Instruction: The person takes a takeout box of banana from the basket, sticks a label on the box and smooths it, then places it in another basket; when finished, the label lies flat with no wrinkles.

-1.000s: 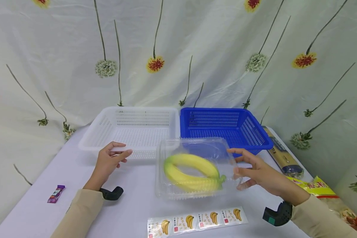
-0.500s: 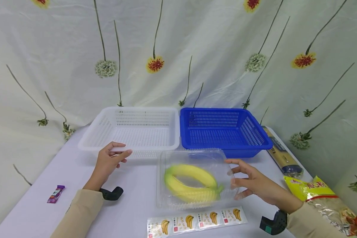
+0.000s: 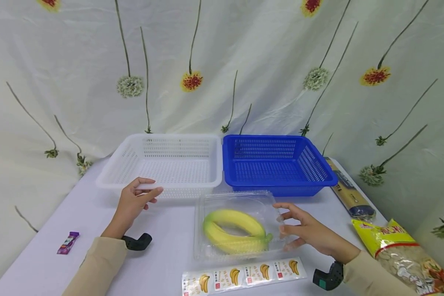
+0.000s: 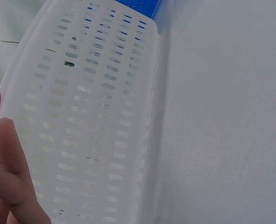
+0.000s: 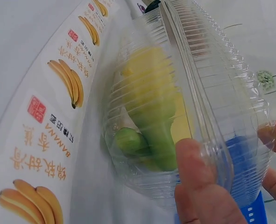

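Note:
My right hand (image 3: 311, 232) grips the right end of a clear plastic clamshell box (image 3: 216, 199), thumb on one side and fingers on the other. Yellow bananas (image 3: 237, 220) with greenish ends lie inside it; in the right wrist view the box (image 5: 208, 88) looks shut. My left hand (image 3: 133, 203) pinches the front rim of a white perforated basket (image 3: 177, 191). In the left wrist view its fingers (image 4: 11, 154) are by the basket wall (image 4: 95, 121). Just in front of the box lies a strip of banana labels (image 3: 244, 275).
A blue basket (image 3: 281, 189) stands right of the white one, behind the box. Along the right edge lie a long brown-and-blue packet (image 3: 349, 189) and a yellow-topped clear food bag (image 3: 403, 255). A small purple wrapped snack (image 3: 68, 242) lies at the left on the white tabletop (image 3: 144, 267).
My right hand has brought the clamshell box with the bananas nearer to me, away from the blue basket and close to the label strip. The left hand has stayed on the white basket's rim.

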{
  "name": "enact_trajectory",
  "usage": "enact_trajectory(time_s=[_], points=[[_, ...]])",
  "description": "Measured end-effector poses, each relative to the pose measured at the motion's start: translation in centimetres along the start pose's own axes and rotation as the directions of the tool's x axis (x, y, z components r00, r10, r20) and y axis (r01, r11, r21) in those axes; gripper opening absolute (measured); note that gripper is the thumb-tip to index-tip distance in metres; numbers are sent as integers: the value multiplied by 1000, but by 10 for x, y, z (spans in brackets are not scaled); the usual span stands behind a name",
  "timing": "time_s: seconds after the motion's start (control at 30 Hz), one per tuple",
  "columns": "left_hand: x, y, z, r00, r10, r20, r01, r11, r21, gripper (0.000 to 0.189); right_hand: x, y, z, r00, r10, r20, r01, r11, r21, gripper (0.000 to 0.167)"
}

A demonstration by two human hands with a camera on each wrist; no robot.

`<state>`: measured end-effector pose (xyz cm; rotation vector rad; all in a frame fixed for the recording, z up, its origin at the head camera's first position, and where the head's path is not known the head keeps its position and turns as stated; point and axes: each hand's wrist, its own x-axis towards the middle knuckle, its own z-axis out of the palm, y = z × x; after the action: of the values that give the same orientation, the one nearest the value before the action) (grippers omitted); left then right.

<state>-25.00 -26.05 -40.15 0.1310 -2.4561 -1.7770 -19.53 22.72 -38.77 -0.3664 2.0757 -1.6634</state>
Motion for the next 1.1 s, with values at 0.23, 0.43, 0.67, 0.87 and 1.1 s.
enact_trajectory(time_s=[0.23, 0.43, 0.67, 0.87, 1.1], points=[[-2, 1, 1, 1000, -8, 5, 8, 1000, 25, 58, 5, 2, -1, 1000, -6, -16, 6, 1000, -7, 68], [-4, 1, 0, 1000, -4, 25, 3, 999, 40, 65, 7, 2, -1, 999, -4, -35, 4, 1000, -18, 69], [-22, 13, -7, 996, 54, 75, -68, 976, 206, 84, 6, 3, -3, 997, -20, -69, 10, 988, -153, 69], [-47, 24, -6, 975, 113, 191, -170, 934, 315, 69, 3, -4, 4, 955, -246, -165, 180, 925, -336, 54], [-67, 17, 3, 817, 108, 566, -304, 915, 266, 18, -3, -24, 17, 848, -502, -168, 418, 829, -371, 34]])
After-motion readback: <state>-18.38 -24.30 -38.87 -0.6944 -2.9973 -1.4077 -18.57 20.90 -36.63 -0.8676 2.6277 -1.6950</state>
